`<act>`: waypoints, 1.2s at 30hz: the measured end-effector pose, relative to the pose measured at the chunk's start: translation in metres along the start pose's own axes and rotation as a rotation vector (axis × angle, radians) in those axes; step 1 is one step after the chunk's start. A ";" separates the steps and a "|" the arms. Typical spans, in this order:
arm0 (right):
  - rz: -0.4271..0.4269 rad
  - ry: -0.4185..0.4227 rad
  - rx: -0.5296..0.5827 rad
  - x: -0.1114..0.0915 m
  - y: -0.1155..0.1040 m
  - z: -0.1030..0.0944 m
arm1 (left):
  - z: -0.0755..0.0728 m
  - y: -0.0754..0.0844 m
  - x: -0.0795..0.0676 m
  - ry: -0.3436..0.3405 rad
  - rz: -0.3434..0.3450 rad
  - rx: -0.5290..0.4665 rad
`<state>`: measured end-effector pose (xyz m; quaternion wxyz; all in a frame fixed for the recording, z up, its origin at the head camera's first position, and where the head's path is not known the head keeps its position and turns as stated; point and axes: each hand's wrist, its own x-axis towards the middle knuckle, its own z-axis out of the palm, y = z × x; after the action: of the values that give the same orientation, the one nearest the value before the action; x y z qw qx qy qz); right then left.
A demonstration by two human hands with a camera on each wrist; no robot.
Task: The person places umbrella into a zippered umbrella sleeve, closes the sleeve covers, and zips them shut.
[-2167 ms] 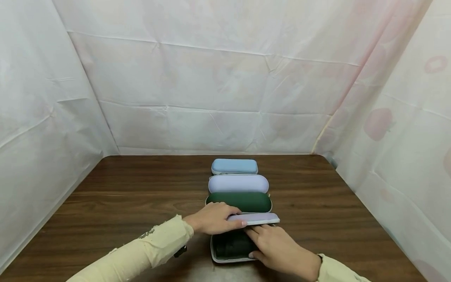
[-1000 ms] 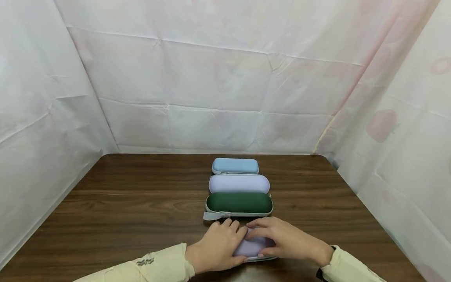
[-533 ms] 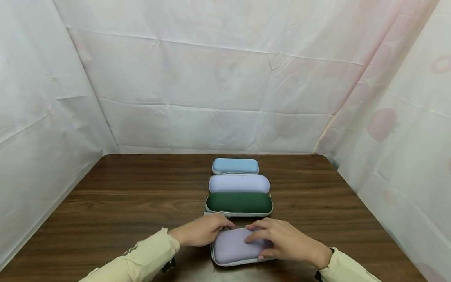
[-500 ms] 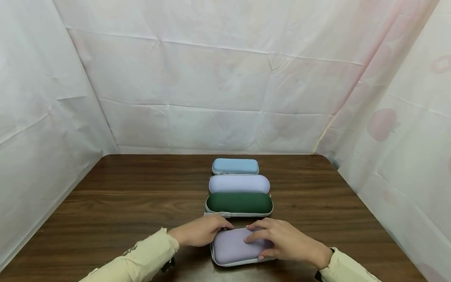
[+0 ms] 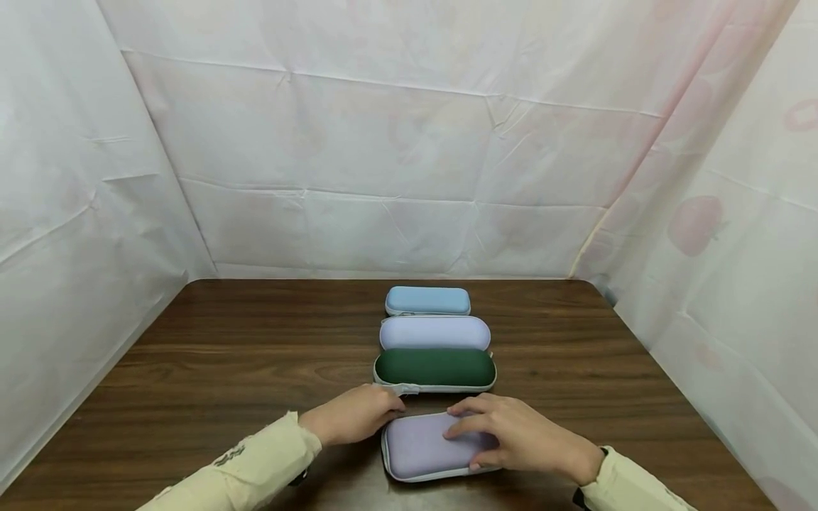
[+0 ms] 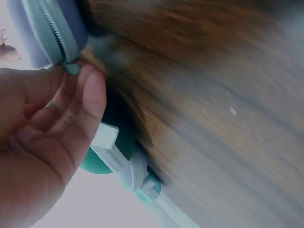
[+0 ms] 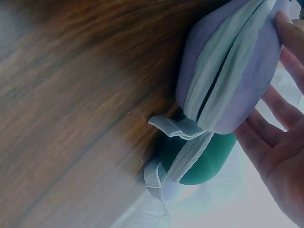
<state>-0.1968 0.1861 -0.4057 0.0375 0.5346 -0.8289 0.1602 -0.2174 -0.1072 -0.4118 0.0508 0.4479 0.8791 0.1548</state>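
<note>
A light purple zippered case (image 5: 418, 448) lies on the wooden table, lid down. At its back left corner, my left hand (image 5: 353, 416) pinches the small zipper pull (image 6: 72, 69) between thumb and fingertips, as the left wrist view shows. The zipper teeth (image 6: 53, 29) look joined at that end. My right hand (image 5: 520, 438) holds the right part of the case from above, thumb at the front edge and fingers over the top and back. In the right wrist view, a dark slit runs between the grey zipper tapes (image 7: 237, 76) at the right end.
Behind it, a dark green case (image 5: 434, 367) with a grey strap (image 5: 406, 389), a lavender case (image 5: 434, 333) and a light blue case (image 5: 427, 300) stand in a row. White sheeting (image 5: 383, 142) surrounds the table (image 5: 255, 341) on the back and sides.
The purple case's lid, raised earlier with my right hand at its dark inside, has come down. My left hand has moved from the lid to the back left corner, then slightly left; the right stays put.
</note>
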 end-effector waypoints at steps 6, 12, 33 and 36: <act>-0.001 -0.027 -0.028 0.000 0.001 -0.003 | 0.001 0.000 -0.006 0.057 0.075 0.230; -0.009 -0.058 -0.052 0.001 0.002 -0.005 | 0.001 0.000 -0.011 0.131 0.171 0.544; 0.031 0.052 -0.112 0.001 -0.005 0.004 | 0.009 0.003 -0.037 0.243 0.123 0.426; 0.057 0.061 -0.118 0.002 -0.008 0.005 | 0.011 0.006 -0.040 0.253 0.113 0.395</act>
<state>-0.1898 0.1800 -0.4084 0.0897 0.5025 -0.8503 0.1283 -0.1861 -0.1336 -0.4220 -0.1568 0.4746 0.8653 0.0373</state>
